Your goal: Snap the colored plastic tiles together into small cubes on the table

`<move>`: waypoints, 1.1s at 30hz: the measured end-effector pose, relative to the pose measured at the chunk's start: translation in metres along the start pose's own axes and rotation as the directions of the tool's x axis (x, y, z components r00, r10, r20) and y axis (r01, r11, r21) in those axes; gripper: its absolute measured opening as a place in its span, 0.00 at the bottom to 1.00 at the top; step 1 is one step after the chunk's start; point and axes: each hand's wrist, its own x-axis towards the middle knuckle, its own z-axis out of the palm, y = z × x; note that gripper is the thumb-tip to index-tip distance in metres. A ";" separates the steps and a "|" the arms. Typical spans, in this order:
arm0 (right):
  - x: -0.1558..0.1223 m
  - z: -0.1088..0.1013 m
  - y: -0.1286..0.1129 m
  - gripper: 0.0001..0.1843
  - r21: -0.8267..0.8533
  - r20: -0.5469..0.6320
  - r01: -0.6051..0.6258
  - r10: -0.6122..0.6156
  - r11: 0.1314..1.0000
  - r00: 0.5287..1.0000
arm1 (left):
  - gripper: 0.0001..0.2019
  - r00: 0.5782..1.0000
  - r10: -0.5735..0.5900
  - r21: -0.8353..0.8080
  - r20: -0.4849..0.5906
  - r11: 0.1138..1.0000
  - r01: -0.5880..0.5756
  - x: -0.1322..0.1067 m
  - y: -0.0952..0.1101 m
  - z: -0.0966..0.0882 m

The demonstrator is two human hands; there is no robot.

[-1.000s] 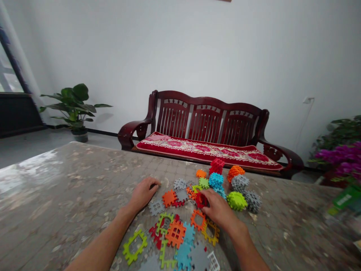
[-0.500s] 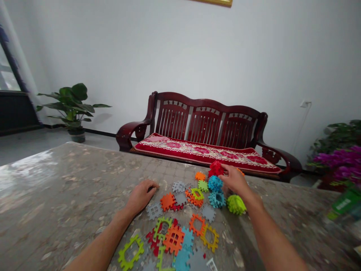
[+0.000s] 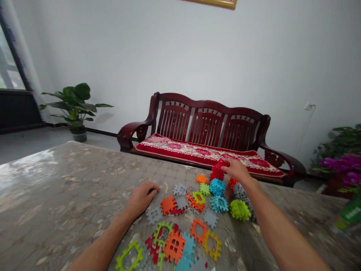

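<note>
Your right hand (image 3: pixel 236 170) has moved: a second ago it was down among the loose pieces on a red frame; now it's at the far side, fingertips on the top of the red stack (image 3: pixel 216 172). Fingers are drawn in close, but you can't tell whether they grip a piece. The red stack stands on the table (image 3: pixel 84 195), just behind the blue stack (image 3: pixel 217 186), near the sofa (image 3: pixel 197 101).

Your left hand (image 3: pixel 142 195) hasn't shifted noticeably: resting on the table, fingers loosely curled, gap beside the thumb, nothing seen in it. Nearest to it, the gray window piece (image 3: pixel 154 214) and the orange square (image 3: pixel 168 205).

A gray square (image 3: pixel 210 218), out of sight under your right hand a second ago, now lies uncovered. The orange stack (image 3: pixel 232 183) and gray stack (image 3: pixel 240 192), in plain view then, are partly behind your right arm. The green stack (image 3: pixel 239 210) sits just in front of them.

Containers: the dark pot (image 3: pixel 78 135) on the floor holds a leafy plant (image 3: pixel 75 103). What the purple flowers (image 3: pixel 342 167) stand in is too blurred to tell.
</note>
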 end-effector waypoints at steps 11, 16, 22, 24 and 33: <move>0.002 -0.003 -0.005 0.22 -0.030 0.019 -0.029 0.029 0.999 0.999 | 0.11 1.000 -0.005 -0.013 -0.017 1.000 0.005 0.000 0.000 0.000; -0.017 -0.013 -0.013 0.27 0.090 -0.082 -0.015 0.023 0.996 0.996 | 0.11 1.000 0.007 -0.006 -0.021 1.000 -0.007 0.000 0.003 -0.001; -0.109 0.007 -0.041 0.19 0.499 -0.154 0.090 -0.014 0.862 0.988 | 0.12 1.000 -0.003 0.009 -0.008 1.000 0.003 0.000 0.006 -0.003; -0.147 0.024 -0.050 0.18 0.562 -0.119 0.079 -0.014 0.824 0.993 | 0.12 1.000 0.008 0.017 -0.013 1.000 -0.007 0.000 0.004 -0.002; -0.209 0.070 -0.074 0.17 0.549 -0.096 0.094 -0.049 0.830 0.994 | 0.13 1.000 0.031 0.027 0.001 0.999 -0.031 0.000 0.002 -0.001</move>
